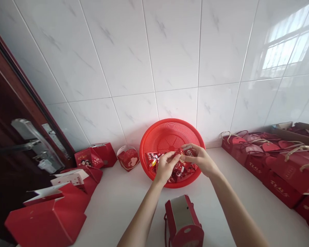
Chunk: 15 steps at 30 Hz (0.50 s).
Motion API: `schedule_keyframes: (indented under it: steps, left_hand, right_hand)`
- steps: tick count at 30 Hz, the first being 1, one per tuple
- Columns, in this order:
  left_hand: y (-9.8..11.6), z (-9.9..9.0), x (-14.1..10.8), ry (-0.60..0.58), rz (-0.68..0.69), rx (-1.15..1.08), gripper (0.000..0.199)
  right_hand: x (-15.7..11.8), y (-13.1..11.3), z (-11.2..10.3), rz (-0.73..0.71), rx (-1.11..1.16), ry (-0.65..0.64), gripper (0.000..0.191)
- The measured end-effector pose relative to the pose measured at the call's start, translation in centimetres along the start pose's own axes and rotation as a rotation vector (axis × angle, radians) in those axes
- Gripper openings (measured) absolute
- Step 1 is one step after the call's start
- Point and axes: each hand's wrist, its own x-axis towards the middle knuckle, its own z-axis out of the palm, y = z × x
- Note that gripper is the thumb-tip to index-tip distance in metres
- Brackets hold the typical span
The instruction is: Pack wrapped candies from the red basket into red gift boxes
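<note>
I'm taking the red basket (167, 135) as the middle of a dial, with twelve o'clock at the tiled wall (175, 51). It sits on the white counter (110, 202), its back edge close to the tiles. The person's forearms come in from six o'clock. The left hand (167, 166) is over the basket at about seven, and the right hand (203, 160) is over it at about four, with their fingertips nearly meeting above the middle. The grip of each is narrow, pinched on one small red packet (179, 152) between them; I can't make out what is printed on it. More shiny wrapped packets (179, 175) lie below, inside the basket, toward six o'clock, and a packet with white lettering (151, 158) lies inside at eight.

Just out from the basket at six stands an open red box (181, 211) with a dark cord, its pale inside showing. A small red tub (128, 159) is just beside the basket at nine. Larger red cartons (45, 219) stand at eight, near a dark door (5, 161). Away at three to four, red boxes with rope handles (262, 164) stand crowded together.
</note>
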Motion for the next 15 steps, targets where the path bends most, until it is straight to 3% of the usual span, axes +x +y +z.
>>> schedule_keyframes:
  steps: [8,15]
  left_hand:
    - [1.07,-0.10,-0.04,0.035,-0.020,-0.049,0.037]
    - [0.62,-0.59,-0.04,0.058,-0.051,0.017,0.033]
  right_hand:
    - [-0.13,0.04,-0.01,0.091,0.239,0.060,0.041]
    - [0.77,0.81,-0.40,0.103,0.295,0.094,0.043]
